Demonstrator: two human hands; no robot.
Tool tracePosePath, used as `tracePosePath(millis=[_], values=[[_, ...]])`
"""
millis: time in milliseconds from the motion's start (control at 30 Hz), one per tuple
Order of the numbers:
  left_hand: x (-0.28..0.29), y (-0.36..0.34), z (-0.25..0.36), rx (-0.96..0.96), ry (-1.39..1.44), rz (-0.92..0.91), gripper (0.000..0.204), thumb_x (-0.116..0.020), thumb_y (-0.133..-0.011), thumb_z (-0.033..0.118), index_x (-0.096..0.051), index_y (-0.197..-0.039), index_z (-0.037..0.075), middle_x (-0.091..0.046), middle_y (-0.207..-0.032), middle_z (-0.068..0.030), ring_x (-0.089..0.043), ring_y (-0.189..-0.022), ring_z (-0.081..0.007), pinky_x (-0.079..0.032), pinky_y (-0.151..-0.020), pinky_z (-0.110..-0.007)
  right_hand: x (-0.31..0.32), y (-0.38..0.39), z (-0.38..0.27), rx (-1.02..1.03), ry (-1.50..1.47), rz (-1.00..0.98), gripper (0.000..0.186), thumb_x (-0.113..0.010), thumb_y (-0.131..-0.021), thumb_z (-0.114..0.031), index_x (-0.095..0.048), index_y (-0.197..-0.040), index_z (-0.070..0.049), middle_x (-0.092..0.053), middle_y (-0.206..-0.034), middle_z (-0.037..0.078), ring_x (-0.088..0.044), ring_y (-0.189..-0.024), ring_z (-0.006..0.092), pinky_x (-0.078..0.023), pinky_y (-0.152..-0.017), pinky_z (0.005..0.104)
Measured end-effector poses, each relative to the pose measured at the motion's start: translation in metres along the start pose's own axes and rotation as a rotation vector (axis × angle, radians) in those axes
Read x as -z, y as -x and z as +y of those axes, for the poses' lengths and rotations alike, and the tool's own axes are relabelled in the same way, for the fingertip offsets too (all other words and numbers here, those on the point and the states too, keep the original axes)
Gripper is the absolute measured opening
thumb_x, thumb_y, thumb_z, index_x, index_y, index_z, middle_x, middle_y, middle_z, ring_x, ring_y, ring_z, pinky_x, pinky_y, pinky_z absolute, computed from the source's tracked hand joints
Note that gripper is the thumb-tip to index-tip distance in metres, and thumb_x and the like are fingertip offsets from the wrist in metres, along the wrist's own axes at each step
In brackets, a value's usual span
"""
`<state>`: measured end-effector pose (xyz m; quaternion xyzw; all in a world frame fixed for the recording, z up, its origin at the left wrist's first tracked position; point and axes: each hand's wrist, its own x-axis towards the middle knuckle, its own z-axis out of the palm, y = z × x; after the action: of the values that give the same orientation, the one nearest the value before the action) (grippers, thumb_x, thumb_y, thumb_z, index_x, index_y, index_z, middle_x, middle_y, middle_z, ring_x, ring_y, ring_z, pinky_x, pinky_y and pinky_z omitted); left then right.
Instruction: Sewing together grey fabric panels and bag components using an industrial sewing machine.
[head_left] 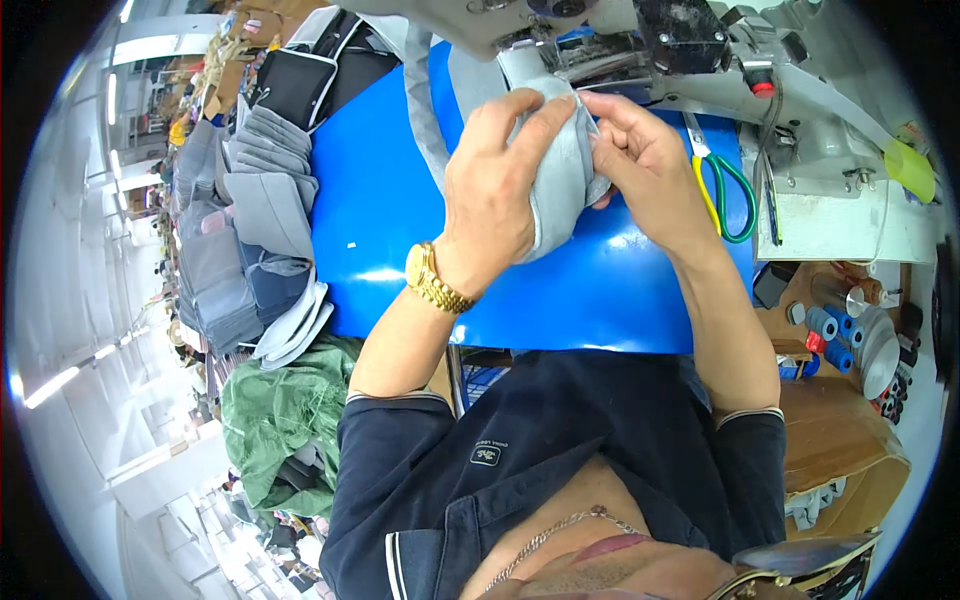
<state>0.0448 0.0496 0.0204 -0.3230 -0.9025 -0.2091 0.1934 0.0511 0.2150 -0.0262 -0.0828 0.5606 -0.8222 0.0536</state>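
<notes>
A: How are the edges and the open room standing?

B: The glossy blue-topped counter [375, 262] is ending at a front edge just beside the person's dark navy polo shirt [570, 420]. Bare blue surface is extending left of a gold-coloured metal wristwatch [437, 280]. A pile of flat grey fabric panels [268, 213] is bordering the left side; a grey metal sewing machine [690, 45] is closing off the far side. Scissors with green and yellow handles [737, 205] are lying near the right edge.

A: Where is the work sitting, and how are the hands posed?

B: The soft, folded light-grey fabric piece [562, 195] is sitting between both hands, in front of the machine. The left grip [505, 165] is arching back-up over the piece, thumb and fingers bending onto it and holding it. The right grip [637, 160] is curling inward, nearly closed, thumb and forefinger pinching the piece's right edge.

A: Which containers are showing?

B: At the right, below counter level, a brown open tray [825, 415] is holding blue thread spools [822, 323]. At the left, a crumpled green sack [275, 400] is gaping; its dark contents are showing too indistinctly to identify.
</notes>
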Motion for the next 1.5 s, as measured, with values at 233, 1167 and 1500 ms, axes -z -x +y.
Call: tracePosePath(millis=[233,1167,1500], values=[[-0.007,-0.007,-0.014,-0.033,-0.005,0.049,0.047,-0.067,-0.071,0.006,-0.064,-0.117,0.011,-0.058,-0.114,-0.0149,-0.059,-0.095,-0.0328,-0.050,-0.080,-0.039,0.003,-0.010,0.005,0.029,0.045,0.052,0.023,-0.060,-0.094,-0.014,-0.060,-0.110,0.003,-0.065,-0.080,0.003,-0.062,-0.067,0.0078,-0.052,-0.059,0.0221],[0.004,0.005,-0.019,-0.215,0.101,0.090,0.034,-0.074,-0.075,0.019,-0.068,-0.106,0.006,-0.067,-0.100,-0.0109,-0.068,-0.093,-0.0273,-0.056,-0.074,-0.033,-0.040,0.013,0.029,0.304,0.740,0.280,0.034,-0.074,-0.082,-0.031,-0.064,-0.069,-0.002,-0.062,-0.058,0.014,-0.064,-0.052,0.0291,-0.048,-0.048,0.0366],[-0.005,0.002,-0.020,-0.163,0.061,0.100,0.037,-0.071,-0.077,0.016,-0.067,-0.112,0.008,-0.066,-0.108,-0.0130,-0.067,-0.091,-0.0280,-0.055,-0.075,-0.034,-0.034,-0.002,0.048,0.316,0.265,0.223,0.043,-0.070,-0.086,-0.040,-0.063,-0.073,0.001,-0.058,-0.056,0.013,-0.057,-0.048,0.0255,-0.041,-0.046,0.0349]])
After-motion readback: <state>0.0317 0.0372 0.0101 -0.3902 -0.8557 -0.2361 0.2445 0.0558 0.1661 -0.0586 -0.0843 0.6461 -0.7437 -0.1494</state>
